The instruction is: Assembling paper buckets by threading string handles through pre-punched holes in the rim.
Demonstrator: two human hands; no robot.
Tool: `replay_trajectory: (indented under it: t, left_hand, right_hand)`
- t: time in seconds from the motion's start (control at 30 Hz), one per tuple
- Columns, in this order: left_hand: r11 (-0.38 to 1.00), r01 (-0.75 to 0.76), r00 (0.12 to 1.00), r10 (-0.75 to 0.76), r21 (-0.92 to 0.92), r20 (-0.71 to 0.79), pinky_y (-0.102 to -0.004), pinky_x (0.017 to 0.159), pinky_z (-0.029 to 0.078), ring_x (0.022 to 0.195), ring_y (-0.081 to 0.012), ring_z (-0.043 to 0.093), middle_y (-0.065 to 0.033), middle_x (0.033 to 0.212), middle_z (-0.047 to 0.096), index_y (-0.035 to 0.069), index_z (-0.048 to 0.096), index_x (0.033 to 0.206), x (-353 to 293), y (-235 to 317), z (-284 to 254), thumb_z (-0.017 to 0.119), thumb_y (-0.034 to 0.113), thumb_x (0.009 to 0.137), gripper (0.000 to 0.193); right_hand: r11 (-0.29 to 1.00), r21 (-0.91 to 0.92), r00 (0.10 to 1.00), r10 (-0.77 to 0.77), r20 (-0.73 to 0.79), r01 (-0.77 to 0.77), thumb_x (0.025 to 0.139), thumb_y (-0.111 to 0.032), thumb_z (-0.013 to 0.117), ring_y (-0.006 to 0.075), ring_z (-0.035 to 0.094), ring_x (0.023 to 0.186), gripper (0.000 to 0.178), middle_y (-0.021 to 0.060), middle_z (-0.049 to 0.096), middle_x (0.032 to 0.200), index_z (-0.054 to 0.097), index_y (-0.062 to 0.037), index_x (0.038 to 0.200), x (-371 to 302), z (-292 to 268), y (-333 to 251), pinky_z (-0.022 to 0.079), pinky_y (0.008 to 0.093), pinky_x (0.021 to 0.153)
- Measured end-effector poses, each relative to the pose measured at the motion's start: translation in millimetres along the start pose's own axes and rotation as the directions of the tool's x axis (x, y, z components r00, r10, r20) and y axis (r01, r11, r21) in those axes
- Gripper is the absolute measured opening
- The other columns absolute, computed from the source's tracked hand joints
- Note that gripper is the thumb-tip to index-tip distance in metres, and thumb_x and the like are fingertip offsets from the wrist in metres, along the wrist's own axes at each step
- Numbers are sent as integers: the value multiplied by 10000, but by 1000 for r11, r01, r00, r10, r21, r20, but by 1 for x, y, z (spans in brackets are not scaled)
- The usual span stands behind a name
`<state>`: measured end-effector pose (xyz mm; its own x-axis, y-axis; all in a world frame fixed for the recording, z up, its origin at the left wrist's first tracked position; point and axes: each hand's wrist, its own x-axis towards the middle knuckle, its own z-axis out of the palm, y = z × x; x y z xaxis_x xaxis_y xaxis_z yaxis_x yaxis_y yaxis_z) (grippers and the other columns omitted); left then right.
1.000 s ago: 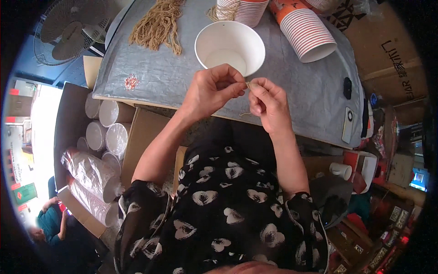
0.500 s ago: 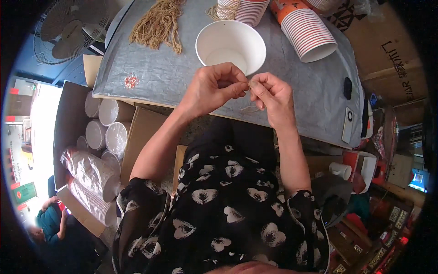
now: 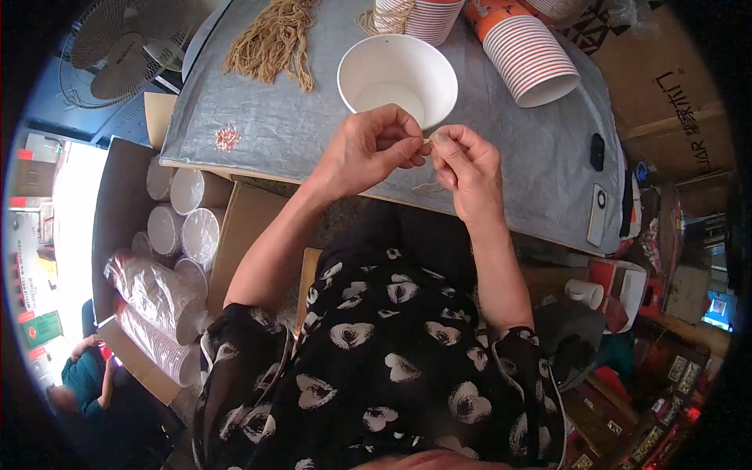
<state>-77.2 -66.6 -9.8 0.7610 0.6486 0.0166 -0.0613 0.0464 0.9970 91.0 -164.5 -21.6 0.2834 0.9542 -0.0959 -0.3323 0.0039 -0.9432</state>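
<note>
My left hand (image 3: 374,149) and my right hand (image 3: 470,164) meet over the near part of the table, their fingertips almost touching. Both are pinched closed on a thin piece of tan twine (image 3: 428,142), of which only a short bit shows between the fingers. A loose twine end (image 3: 427,188) shows just below, near the table edge. Directly beyond my hands stands a white paper bucket (image 3: 368,66), mouth up, with a small dark hole near its far rim. Farther left lies a bundle of tan twine (image 3: 274,43).
Stacked red-and-white buckets (image 3: 533,66) lie at the far right; another stack (image 3: 423,17), with twine over it, stands behind the white bucket. Small red-white bits (image 3: 227,139) lie left. A carton (image 3: 117,176) holds wrapped buckets. A phone-like object (image 3: 598,215) lies right. Another person (image 3: 98,376) sits lower left.
My hands have shifted only slightly, with the fingertips still together; a bit more of the twine shows between them. Other things on the table stay where they were.
</note>
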Motion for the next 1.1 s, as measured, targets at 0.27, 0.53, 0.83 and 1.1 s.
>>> replay_trajectory:
  t: [0.27,0.53,0.83,1.1]
  left_hand:
    - [991,-88,996,91,104,-21,-275,789,608,897,-153,720,-99,985,725,-28,617,1041,-1,-1,4,654,87,990,132]
    - [998,-30,999,31,47,-17,-256,774,598,888,-127,714,-60,931,719,-23,653,1021,0,-2,1,686,90,969,129]
    - [998,-33,999,33,47,-8,-261,771,598,864,-121,711,-59,918,722,-19,659,1015,-1,-1,1,683,91,972,120]
    - [1000,-12,1000,12,10,-9,-272,783,605,890,-148,724,-107,974,739,-25,632,1041,-1,-3,1,654,100,992,136]
  right_hand:
    - [1000,-8,1000,-2,1,2,974,-146,671,16,462,579,118,-18,589,738,677,-29,978,0,1,0,315,167,461]
    - [1000,29,1000,11,-11,-11,982,-192,670,23,445,535,162,-11,599,715,675,-31,960,0,-1,-2,311,175,449]
    - [1000,-9,1000,22,-22,-22,966,-184,686,26,442,536,166,-9,584,709,663,-21,946,-1,2,-4,313,177,450]
    - [994,97,999,47,-24,-44,966,-180,682,33,410,520,167,-9,565,703,652,-16,961,0,1,1,295,189,448]
